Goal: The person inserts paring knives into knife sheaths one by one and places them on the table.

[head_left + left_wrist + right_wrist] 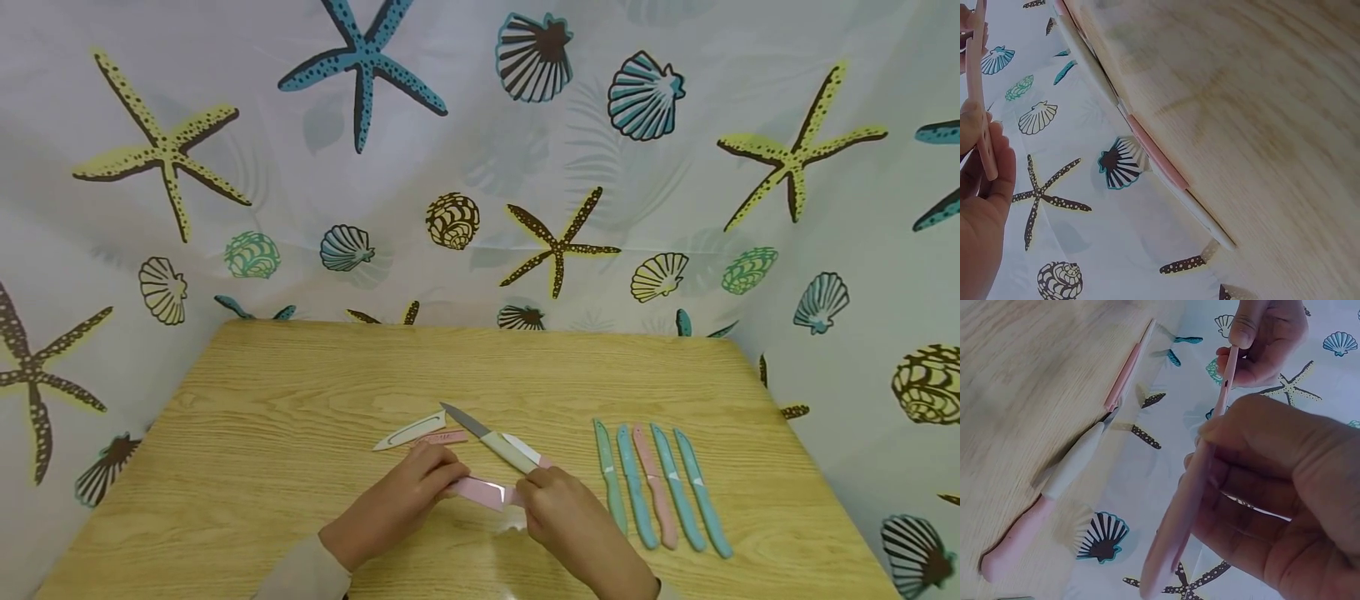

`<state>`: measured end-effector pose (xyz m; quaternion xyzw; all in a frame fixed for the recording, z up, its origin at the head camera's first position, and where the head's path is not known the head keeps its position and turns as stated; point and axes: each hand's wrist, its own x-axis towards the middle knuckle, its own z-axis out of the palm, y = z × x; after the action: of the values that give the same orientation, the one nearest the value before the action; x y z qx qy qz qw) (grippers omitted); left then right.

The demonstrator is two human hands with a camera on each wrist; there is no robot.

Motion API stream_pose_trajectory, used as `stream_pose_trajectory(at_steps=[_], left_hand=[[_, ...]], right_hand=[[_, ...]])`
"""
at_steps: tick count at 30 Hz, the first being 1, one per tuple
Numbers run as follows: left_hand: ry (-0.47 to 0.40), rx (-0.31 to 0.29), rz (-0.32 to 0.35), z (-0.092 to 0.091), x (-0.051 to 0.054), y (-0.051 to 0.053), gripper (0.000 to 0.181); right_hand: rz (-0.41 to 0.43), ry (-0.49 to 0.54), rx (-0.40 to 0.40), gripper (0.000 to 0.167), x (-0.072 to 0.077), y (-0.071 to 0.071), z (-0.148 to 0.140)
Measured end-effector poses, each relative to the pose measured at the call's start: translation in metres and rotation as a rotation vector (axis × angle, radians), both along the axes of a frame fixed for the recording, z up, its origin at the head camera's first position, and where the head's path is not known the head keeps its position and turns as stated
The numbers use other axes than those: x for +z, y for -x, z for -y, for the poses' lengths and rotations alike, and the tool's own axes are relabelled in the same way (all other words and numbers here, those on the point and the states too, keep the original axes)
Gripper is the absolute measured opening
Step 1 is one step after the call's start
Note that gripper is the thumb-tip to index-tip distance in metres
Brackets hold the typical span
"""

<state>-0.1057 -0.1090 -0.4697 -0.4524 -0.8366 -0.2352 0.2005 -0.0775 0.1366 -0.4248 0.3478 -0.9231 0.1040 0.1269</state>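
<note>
A pink sheath [480,492] is pinched between the thumb and fingers of my left hand [397,500]. My right hand [573,521] grips the pink handle [1179,519] of a knife whose blade end meets the sheath. In the left wrist view the left hand [985,187] holds the sheath's far end [986,147]. Beyond the hands lie a knife with a cream handle [510,452], a white blade [521,447] with a pink handle partly hidden by my right hand, a cream sheath [411,431] and a pink sheath [446,437].
To the right, several knives lie side by side on the wooden table [300,375]: a green one [611,479], a pink one [655,487] and blue ones [702,496]. A patterned cloth [420,275] hangs behind the table and at both sides.
</note>
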Motion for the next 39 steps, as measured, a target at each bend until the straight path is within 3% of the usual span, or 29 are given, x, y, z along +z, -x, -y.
stream_pose_trajectory(at_steps=[9, 12, 15, 19, 24, 30, 34, 39], left_hand=[[0.023, -0.062, 0.026, -0.003, -0.004, 0.001, 0.028], [0.03, -0.072, 0.069, -0.004, -0.004, 0.002, 0.028], [0.04, -0.056, 0.1, -0.005, -0.002, 0.004, 0.03], [0.041, 0.011, 0.111, -0.001, -0.001, 0.01, 0.04], [0.03, 0.146, 0.183, 0.011, -0.001, 0.018, 0.047], [0.055, 0.322, 0.242, 0.026, -0.005, 0.03, 0.031], [0.067, 0.401, 0.281, 0.034, -0.009, 0.036, 0.031], [0.071, 0.465, 0.3, 0.042, -0.013, 0.042, 0.032]], right_hand=[[0.087, 0.055, 0.017, 0.023, -0.009, 0.001, -0.011], [0.103, 0.075, 0.014, 0.025, -0.01, 0.0, -0.014], [0.125, 0.085, -0.002, 0.022, -0.01, -0.002, -0.019], [0.192, 0.1, -0.051, 0.015, -0.008, -0.004, -0.03], [0.259, 0.153, -0.174, 0.014, -0.009, -0.007, -0.055], [0.345, 0.169, -0.457, 0.019, -0.006, -0.01, -0.101], [0.403, 0.153, -0.646, 0.027, -0.003, -0.009, -0.139], [0.516, 0.155, -0.827, 0.032, -0.008, -0.005, -0.185]])
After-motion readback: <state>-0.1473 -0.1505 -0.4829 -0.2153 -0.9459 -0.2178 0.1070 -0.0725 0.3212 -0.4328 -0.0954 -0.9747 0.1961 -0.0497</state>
